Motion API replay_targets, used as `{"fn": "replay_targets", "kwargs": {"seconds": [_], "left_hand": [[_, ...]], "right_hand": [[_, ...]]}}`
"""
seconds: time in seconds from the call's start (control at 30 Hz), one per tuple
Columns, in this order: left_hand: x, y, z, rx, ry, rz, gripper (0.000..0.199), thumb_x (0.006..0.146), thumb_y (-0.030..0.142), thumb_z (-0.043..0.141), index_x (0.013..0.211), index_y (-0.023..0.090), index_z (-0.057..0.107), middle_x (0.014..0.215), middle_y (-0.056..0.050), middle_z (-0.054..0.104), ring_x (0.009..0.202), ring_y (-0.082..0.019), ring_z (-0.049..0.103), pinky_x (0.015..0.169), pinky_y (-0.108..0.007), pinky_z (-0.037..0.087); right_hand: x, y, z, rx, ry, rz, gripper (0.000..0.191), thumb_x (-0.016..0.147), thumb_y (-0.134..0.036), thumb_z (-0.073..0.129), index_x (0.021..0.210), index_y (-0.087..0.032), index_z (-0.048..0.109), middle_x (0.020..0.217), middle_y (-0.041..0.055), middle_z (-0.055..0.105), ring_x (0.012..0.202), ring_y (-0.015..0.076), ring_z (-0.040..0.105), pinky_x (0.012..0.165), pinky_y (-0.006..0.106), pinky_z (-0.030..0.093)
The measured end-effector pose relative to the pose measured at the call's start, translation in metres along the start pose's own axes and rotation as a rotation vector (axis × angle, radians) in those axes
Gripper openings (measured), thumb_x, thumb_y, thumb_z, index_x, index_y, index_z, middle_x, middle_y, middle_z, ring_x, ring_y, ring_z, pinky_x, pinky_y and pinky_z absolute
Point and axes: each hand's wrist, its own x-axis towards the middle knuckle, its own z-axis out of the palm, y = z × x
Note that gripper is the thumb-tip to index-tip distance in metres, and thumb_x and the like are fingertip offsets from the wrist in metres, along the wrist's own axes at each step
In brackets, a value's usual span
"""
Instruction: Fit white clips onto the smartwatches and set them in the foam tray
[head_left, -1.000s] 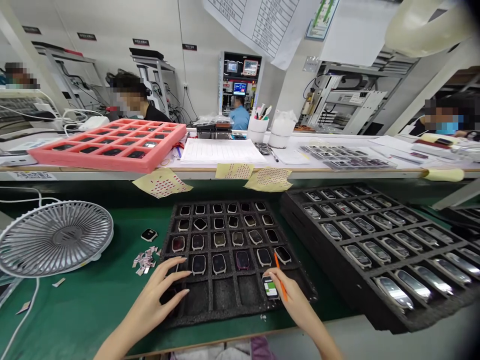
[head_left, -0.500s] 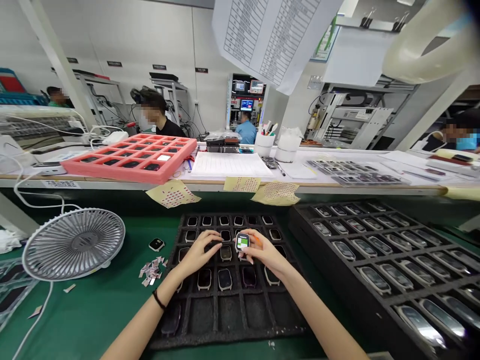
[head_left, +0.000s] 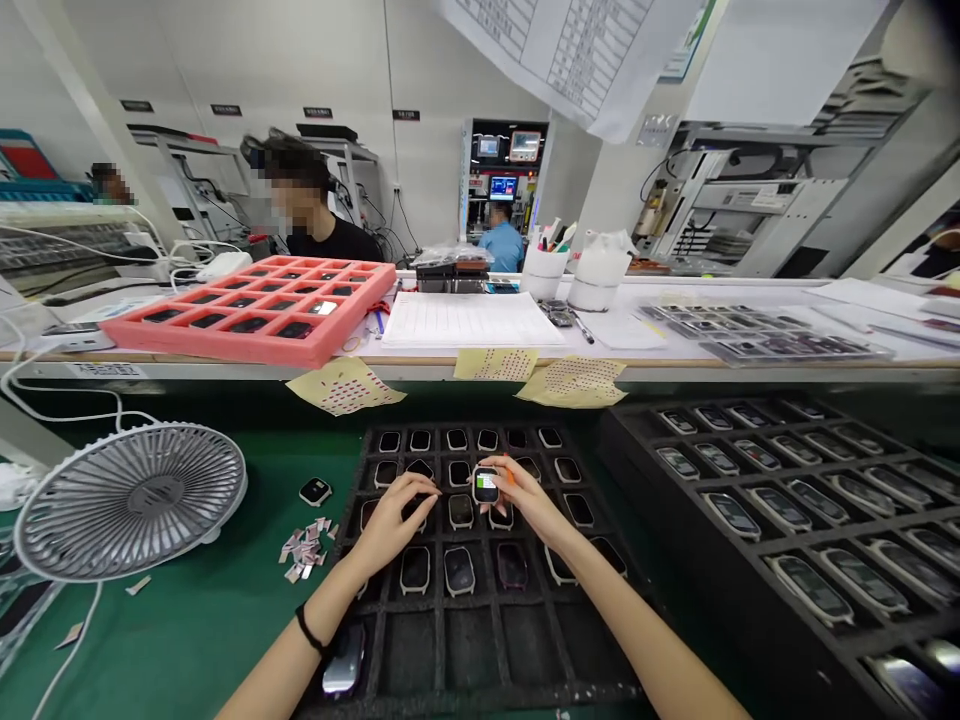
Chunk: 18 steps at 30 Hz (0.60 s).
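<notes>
My right hand (head_left: 521,497) grips a smartwatch body (head_left: 486,486) whose lit screen shows green and white. Something thin and orange (head_left: 510,470) shows between its fingers, partly hidden. To the left, my left hand (head_left: 396,518) hovers over the tray with loosely bent fingers, the thumb and fingertips slightly apart and nothing visible in them. Beneath both hands lies a black foam tray (head_left: 431,690) with several strapless watch bodies, such as a watch (head_left: 459,570), in its compartments. A front-left compartment holds a glossy dark piece (head_left: 345,660).
A fan (head_left: 135,500) stands left, with a loose watch (head_left: 315,490) and small paper scraps (head_left: 306,548) beside the tray. At right is a stacked foam tray (head_left: 705,570) of watches. The shelf (head_left: 427,365) above carries a pink foam tray (head_left: 330,335), papers and pen cup (head_left: 544,270).
My left fingertips have drawn closer together and dipped slightly. The watch stays in my right hand, its screen turned a little. The camera view has shifted.
</notes>
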Motion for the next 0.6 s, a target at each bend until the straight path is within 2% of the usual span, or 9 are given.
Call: {"fn": "replay_targets", "kwargs": {"seconds": [0.23, 0.6], "left_hand": [[-0.0008, 0.0007, -0.0025, 0.037, -0.01, -0.03, 0.021, 0.093, 0.033, 0.047, 0.095, 0.022, 0.065, 0.102, -0.008, 0.062, 0.101, -0.022, 0.058, 0.09, -0.036, 0.047], [-0.0007, -0.0007, -0.0017, 0.046, 0.007, -0.012, 0.021, 0.093, 0.033, 0.047, 0.094, 0.021, 0.065, 0.101, -0.007, 0.062, 0.1, -0.021, 0.058, 0.09, -0.036, 0.047]], "right_hand": [[-0.0055, -0.006, -0.0006, -0.015, -0.043, -0.038, 0.032, 0.083, -0.039, 0.062, 0.111, -0.024, 0.053, 0.108, 0.0086, 0.066, 0.068, 0.0163, 0.067, 0.047, 0.024, 0.04], [-0.0077, -0.0041, 0.0023, -0.017, 0.003, -0.039, 0.031, 0.082, -0.041, 0.063, 0.106, -0.023, 0.054, 0.094, 0.0059, 0.068, 0.062, 0.0149, 0.065, 0.045, 0.023, 0.038]]}}
